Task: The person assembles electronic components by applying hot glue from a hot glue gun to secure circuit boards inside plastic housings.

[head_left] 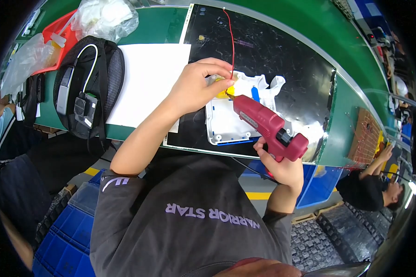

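Note:
My right hand (285, 170) is wrapped round the handle of a dark red hot glue gun (259, 115). The gun's nozzle points up and left, at a small yellow part (226, 90) in a white plastic housing (223, 121). Thumb and fingers of my left hand (195, 87) pinch a thin red wire (232, 41) beside that nozzle; the wire rises away to the far edge of the mat. My left fingers partly cover the yellow part. A blue piece (255, 93) lies in the housing, right of the nozzle.
The housing lies on a black mat (291, 64) on a green bench. To the left are white paper (148, 83), a black mesh bag (108, 64) with devices, a red bin (64, 32) and plastic bags (107, 18). A brown block (365, 136) stands right. Other people are at both sides.

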`<state>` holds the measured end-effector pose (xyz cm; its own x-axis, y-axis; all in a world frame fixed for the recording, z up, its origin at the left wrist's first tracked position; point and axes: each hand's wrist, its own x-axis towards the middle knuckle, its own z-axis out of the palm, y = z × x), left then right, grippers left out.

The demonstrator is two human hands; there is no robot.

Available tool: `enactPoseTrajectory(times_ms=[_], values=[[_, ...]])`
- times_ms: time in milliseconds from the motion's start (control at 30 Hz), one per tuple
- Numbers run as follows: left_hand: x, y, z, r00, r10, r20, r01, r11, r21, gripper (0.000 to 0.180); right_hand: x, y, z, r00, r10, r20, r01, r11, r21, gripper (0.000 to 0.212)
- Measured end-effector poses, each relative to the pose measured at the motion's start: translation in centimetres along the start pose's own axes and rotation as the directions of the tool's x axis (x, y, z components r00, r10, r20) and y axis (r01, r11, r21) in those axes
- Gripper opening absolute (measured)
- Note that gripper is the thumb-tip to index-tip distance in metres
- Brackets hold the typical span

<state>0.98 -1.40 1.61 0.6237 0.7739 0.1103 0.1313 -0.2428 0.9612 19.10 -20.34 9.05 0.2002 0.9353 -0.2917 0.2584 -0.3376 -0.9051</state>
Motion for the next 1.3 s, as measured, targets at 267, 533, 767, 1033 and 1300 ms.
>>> enactPoseTrajectory(times_ms=[267, 533, 767, 1033, 1300], values=[[-0.1, -0.1, 0.1, 0.999, 0.036, -0.01, -0.036, 0.999, -0.017, 0.016, 0.0, 0.3, -0.2, 1.0, -0.016, -0.024, 0.016, 1.0, 0.006, 0.019], [-0.1, 0.4, 0.1, 0.999, 0.043, -0.003, -0.043, 0.999, -0.015, 0.015, -0.3, 0.5, -0.6, 0.998, -0.026, 0.064, 0.028, 0.999, -0.041, 0.024], [-0.2, 0.4, 0.2, 0.997, 0.077, -0.002, -0.077, 0.997, -0.023, 0.015, -0.2, 0.6, -0.5, 0.998, -0.035, -0.047, 0.036, 0.999, 0.032, 0.019], [-0.3, 0.8, -0.1, 0.994, 0.065, 0.091, -0.062, 0.997, -0.04, 0.009, -0.3, 0.6, -0.7, 0.998, -0.022, -0.053, 0.024, 0.999, 0.039, 0.02], [-0.3, 0.3, 0.1, 0.993, 0.1, 0.065, -0.092, 0.988, -0.124, 0.01, -0.3, 0.2, -0.9, 0.999, -0.017, -0.034, 0.019, 0.998, 0.054, 0.02]])
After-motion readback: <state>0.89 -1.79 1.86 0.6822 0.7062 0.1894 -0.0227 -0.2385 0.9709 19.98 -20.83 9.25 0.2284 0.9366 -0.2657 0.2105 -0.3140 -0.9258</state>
